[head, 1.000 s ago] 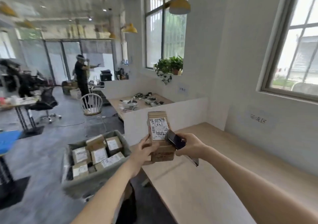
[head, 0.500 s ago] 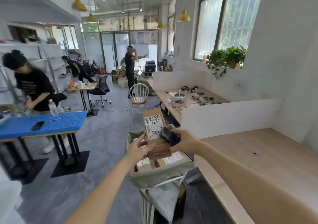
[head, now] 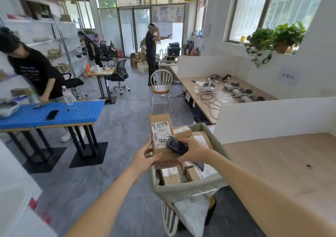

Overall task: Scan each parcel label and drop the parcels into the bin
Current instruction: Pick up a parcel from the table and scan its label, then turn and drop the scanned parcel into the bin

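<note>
1. While my left hand (head: pixel 145 157) grips the parcel (head: pixel 161 138) by its lower left edge, the box stands directly above the bin (head: pixel 189 191) — held there, I judge, so that release sends it straight down among the parcels already inside.
2. My right hand (head: pixel 193 150) is wrapped around the scanner (head: pixel 177 146), whose head sits just beside the label (head: pixel 161 135), overlapping its lower right corner. That closeness suits a read of the barcode; whether the read is complete I cannot tell.
3. Orientation: the parcel's long axis runs near vertical, top leaning slightly away from me, with the labelled face turned toward me and the scanner.
4. Both hands are occupied — left on the box, right on the device — close together over the bin, which stands just beside the wooden table (head: pixel 281 164).
</note>
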